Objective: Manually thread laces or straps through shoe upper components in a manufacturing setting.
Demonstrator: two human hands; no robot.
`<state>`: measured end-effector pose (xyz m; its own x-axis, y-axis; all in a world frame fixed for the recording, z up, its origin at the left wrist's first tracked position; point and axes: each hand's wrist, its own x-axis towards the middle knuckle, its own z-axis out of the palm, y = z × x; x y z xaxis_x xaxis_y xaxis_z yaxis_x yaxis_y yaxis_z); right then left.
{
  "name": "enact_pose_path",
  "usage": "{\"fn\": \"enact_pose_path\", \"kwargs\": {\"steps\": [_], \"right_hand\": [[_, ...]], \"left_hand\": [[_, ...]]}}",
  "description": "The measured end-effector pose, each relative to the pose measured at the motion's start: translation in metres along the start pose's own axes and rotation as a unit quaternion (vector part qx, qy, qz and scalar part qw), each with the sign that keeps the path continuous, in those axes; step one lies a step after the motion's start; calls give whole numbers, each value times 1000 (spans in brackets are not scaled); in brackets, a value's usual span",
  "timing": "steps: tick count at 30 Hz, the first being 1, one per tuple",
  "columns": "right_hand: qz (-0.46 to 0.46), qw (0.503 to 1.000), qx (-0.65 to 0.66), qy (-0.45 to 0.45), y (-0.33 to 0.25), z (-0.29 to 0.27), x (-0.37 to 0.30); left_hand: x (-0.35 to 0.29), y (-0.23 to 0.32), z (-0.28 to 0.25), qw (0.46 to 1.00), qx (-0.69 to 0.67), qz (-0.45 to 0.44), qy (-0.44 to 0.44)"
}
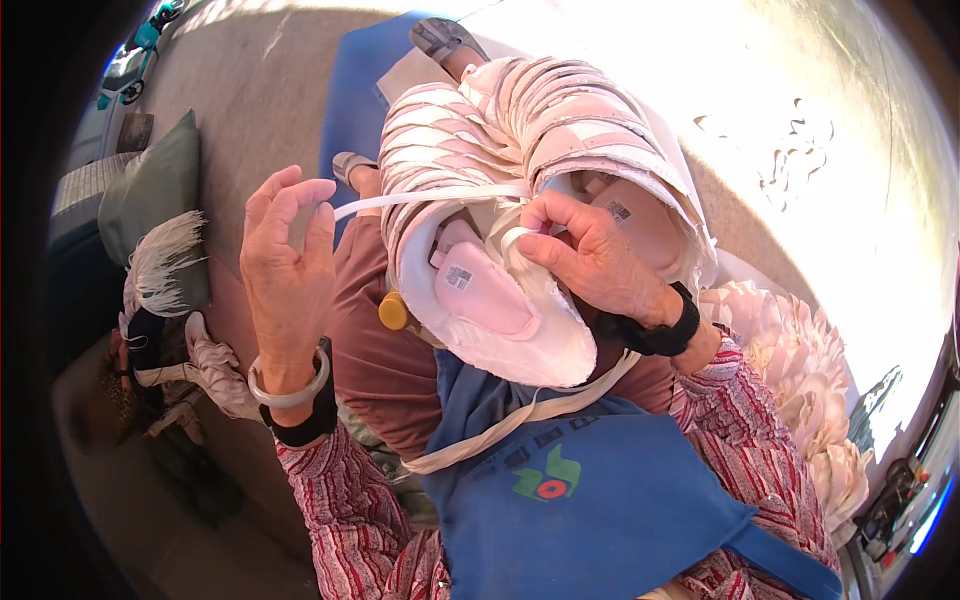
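On my lap rests a thick double stack of pale pink and white shoe uppers (pixel 568 108), nested one in another. The nearest upper (pixel 482 290) faces me, with a pink lining and a small printed label inside. A flat white lace (pixel 430 195) runs taut across the stack's front between my hands. My left hand (pixel 285 250) is raised left of the stack, thumb and forefinger closed at the lace's end. Over the middle of the uppers, my right hand (pixel 600 250) pinches the lace, part of which loops down beside its fingertips. The right fingertips partly hide the lace there.
A heap of pink uppers (pixel 790 370) lies at my right. White laces (pixel 160 265) hang at the left near a green cushion (pixel 155 190). A blue mat (pixel 350 90) lies ahead on the floor. A blue apron (pixel 590 490) covers my lap, near a yellow round knob (pixel 393 311).
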<state>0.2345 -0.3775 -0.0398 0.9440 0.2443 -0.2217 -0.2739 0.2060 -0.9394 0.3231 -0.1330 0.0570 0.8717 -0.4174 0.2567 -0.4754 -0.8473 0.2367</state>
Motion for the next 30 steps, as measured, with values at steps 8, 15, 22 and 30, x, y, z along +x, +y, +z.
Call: {"fn": "enact_pose_path", "kwargs": {"steps": [8, 15, 22, 30], "right_hand": [[-152, 972, -177, -37, -1, 16, -17], [-160, 970, -175, -57, -20, 17, -22], [-191, 954, -197, -122, -26, 39, -13], [-152, 949, -277, 17, -29, 33, -16]], "left_hand": [[-17, 64, 67, 948, -284, -40, -137], [-9, 52, 84, 871, -413, -124, -237], [2, 51, 61, 850, -392, -172, -308], [5, 37, 84, 746, -506, -263, -343]]}}
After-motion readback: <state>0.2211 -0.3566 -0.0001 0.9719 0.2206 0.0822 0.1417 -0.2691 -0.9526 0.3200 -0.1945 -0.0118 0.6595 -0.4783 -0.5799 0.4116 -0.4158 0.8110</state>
